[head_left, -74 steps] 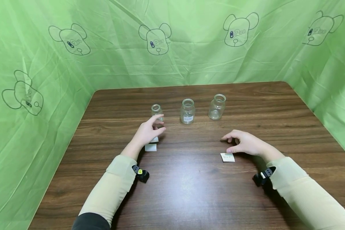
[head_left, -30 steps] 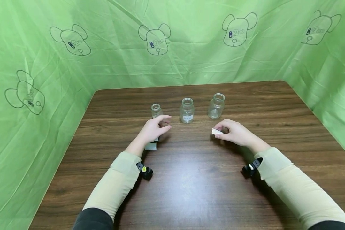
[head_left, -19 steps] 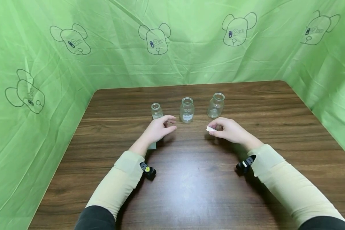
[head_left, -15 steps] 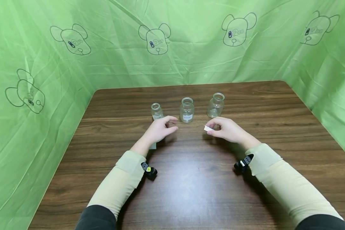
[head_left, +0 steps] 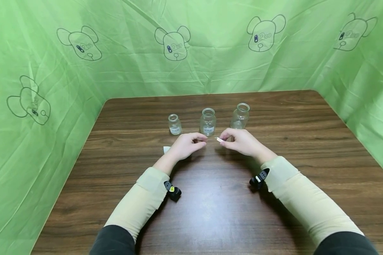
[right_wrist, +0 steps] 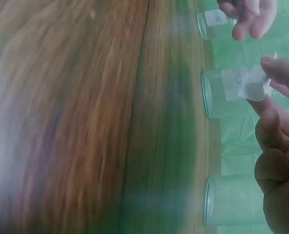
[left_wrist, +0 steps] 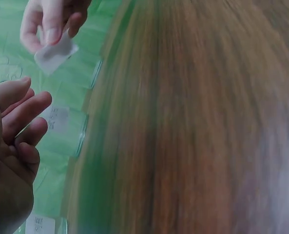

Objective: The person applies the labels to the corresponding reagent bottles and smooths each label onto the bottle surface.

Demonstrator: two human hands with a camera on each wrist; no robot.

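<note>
My right hand (head_left: pixel 240 142) pinches a small white paper label (head_left: pixel 220 140) between thumb and fingertips, just in front of the jars; its curled sheet shows in the right wrist view (right_wrist: pixel 254 87). Close by on the left, my left hand (head_left: pixel 186 145) hovers with loosely bent fingers around nothing, fingertips pointing toward that label. Behind the hands stand three open glass jars in a row: a small jar (head_left: pixel 174 125) with a label, a larger labelled jar (head_left: pixel 207 120) in the middle, and a jar (head_left: pixel 241 115) on the right, its lower part covered by my right hand.
A piece of white paper (head_left: pixel 166 149) lies on the wooden table (head_left: pixel 207 219), partly hidden by my left hand. Green cloth (head_left: pixel 210 71) with printed bear heads hangs around the back and sides. A small black camera sits at each wrist.
My right hand has picked the label up off the table and carried it left toward the middle. My left hand has moved right, away from the small jar, so the two hands are close together.
</note>
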